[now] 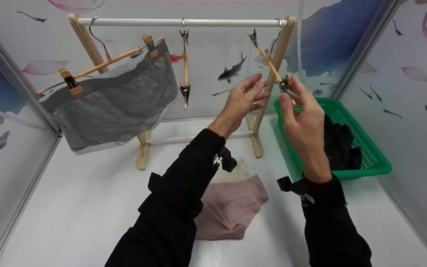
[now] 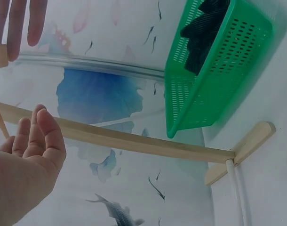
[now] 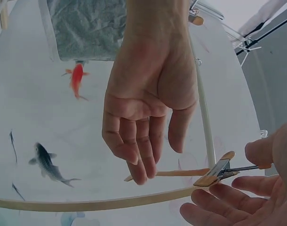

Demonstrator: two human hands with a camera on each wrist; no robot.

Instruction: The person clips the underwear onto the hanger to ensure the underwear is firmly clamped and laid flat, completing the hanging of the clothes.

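Observation:
My right hand [image 1: 306, 122] is at the lower end of a clip hanger [image 1: 269, 63] hung at the rail's right end. Its thumb and fingers lie spread around the metal clip [image 3: 216, 172], with a gap visible in the right wrist view. To the left, my left hand [image 1: 241, 100] is raised beside the hanger, fingers loosely bent and holding nothing. Grey underpants [image 1: 113, 104] hang by two clips from the left hanger [image 1: 102, 65]. Pink underpants [image 1: 232, 207] lie flat on the table below my forearms, in front of a cream cloth [image 1: 234, 172], partly hidden.
A wooden rack with a white rail [image 1: 213, 22] stands at the back. Another clip hanger [image 1: 185, 70] hangs mid-rail, turned edge-on. On the right, a green basket [image 1: 369, 172] holds dark fabric items [image 1: 339, 141]. Printed panels [image 1: 402, 111] enclose the white table [image 1: 87, 204].

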